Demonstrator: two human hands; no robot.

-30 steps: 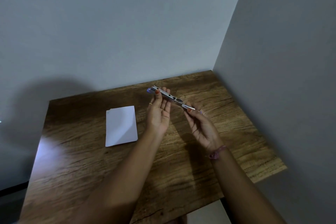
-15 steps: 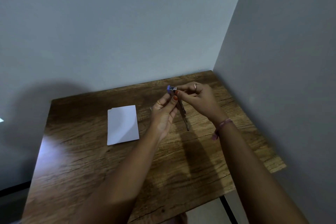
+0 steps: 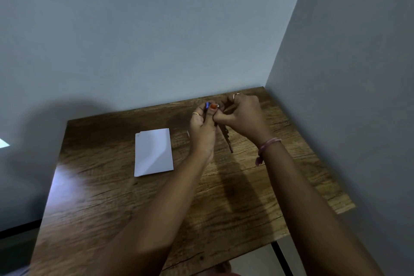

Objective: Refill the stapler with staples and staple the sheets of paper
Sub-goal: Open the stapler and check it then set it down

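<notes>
A slim metal stapler (image 3: 228, 140) with a blue end hangs between both hands above the far part of the wooden table (image 3: 116, 197). Its long metal part points down toward me. My left hand (image 3: 202, 132) grips the upper end from the left, thumb near the blue tip. My right hand (image 3: 242, 114) pinches the same upper end from the right, fingers curled. The hands hide most of the stapler's top. A stack of white paper sheets (image 3: 153, 152) lies flat on the table, left of my hands. No staples can be made out.
The table stands in a corner, with a grey wall (image 3: 156, 29) behind it and another wall (image 3: 358, 96) along its right side. A pink band (image 3: 267, 145) circles my right wrist. The table's front right edge has a dark metal leg (image 3: 281, 257).
The stapler swung from lying level between the hands to hanging with its long part down. My right hand moved up from the lower end to the upper end, meeting my left hand.
</notes>
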